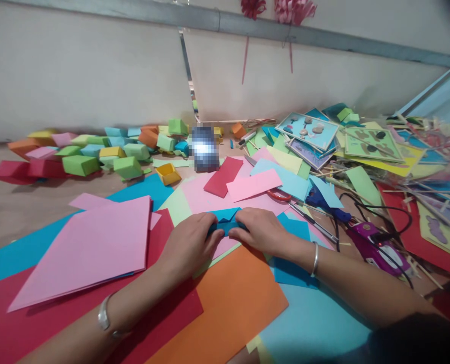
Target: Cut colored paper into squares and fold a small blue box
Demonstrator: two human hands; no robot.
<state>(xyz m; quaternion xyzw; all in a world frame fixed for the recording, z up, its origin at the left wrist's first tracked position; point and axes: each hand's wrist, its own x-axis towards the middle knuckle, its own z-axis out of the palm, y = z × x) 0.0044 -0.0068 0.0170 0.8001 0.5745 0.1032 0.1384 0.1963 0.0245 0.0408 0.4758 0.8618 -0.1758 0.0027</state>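
A blue folded paper (pixel 227 228) is held up between both hands, with a pointed flap showing along its top. My left hand (pixel 192 237) is closed on its left end, thumb toward me. On the right end, my right hand (pixel 260 230) grips with the thumb and fingers. Below the hands lies an orange sheet (pixel 228 303). A stack of pink paper (pixel 99 242) rests to the left on a large red sheet (pixel 5 303). Just beyond the hands are a pink strip (pixel 254 185) and a red strip (pixel 223 177).
Several folded paper boxes (pixel 81 165) crowd the back left, near a yellow open box (pixel 168 174). Red-handled scissors (pixel 279 196), a pen (pixel 313 222), a blue glue gun (pixel 327 203) and a purple power strip (pixel 378 247) with black cords lie right. Picture boards (pixel 307 130) are piled behind.
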